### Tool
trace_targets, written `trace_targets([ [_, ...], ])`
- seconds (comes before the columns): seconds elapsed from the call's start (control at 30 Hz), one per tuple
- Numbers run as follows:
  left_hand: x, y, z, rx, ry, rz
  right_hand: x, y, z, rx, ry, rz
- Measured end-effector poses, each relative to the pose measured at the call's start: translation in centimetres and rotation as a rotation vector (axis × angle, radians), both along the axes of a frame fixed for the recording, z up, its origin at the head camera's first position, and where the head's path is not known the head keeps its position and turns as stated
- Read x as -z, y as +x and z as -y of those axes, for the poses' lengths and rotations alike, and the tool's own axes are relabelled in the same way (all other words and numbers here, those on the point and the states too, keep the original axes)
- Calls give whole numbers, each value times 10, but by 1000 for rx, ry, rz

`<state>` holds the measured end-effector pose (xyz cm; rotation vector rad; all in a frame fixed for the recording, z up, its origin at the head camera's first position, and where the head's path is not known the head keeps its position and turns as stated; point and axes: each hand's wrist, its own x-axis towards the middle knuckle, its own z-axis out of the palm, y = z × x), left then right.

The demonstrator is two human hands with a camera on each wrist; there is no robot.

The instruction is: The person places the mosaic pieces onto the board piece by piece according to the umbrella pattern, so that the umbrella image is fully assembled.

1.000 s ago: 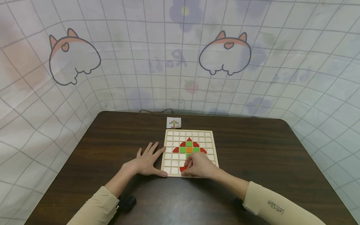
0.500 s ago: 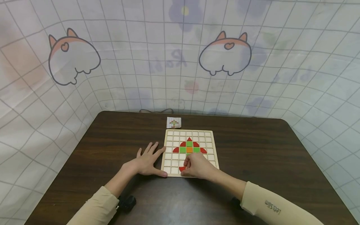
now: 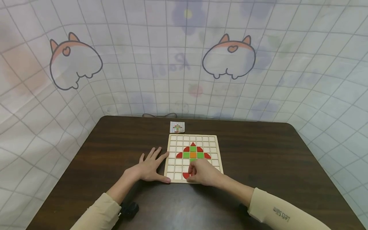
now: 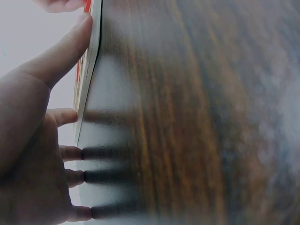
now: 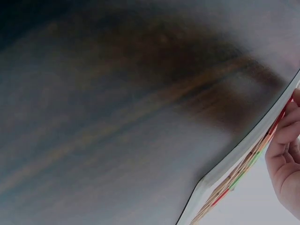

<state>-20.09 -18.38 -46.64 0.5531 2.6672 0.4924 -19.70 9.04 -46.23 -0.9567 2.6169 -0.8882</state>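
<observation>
A wooden grid board (image 3: 171,163) lies on the table, bearing a figure of red, green and orange tiles around an orange square (image 3: 193,155). My left hand (image 3: 149,168) is spread at the board's left side, its thumb on the near left corner and its index fingertip at the left edge. Over the near middle of the board is my right hand (image 3: 204,172), fingers curled, thumb and fingertips pinching at a red rounded tile (image 3: 185,175) in the bottom row. The hand hides part of that tile and the cells right of it. In the right wrist view the curled fingers (image 5: 286,136) sit at the board's edge.
A small printed card (image 3: 177,127) with a similar coloured figure lies just beyond the board. The dark wooden table (image 3: 253,153) extends on both sides. Behind it hangs a white gridded curtain (image 3: 143,64). A black device (image 3: 129,210) is by the left wrist.
The red tile at the right fingertips was tilted and now lies flatter in its cell. My right fingers have shifted slightly right from it. The left hand stays in place.
</observation>
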Motion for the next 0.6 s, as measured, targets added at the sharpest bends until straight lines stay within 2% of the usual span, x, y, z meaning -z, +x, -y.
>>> trace_targets([
  [0.17, 2, 0, 0, -4, 7, -10, -1, 1, 0, -15, 7, -28],
  [0.33, 1, 1, -2, -2, 9, -14, -2, 5, -5, -5, 20, -12],
  [0.6, 1, 1, -3, 2, 14, -12, -5, 5, -32, 7, -25, -58],
])
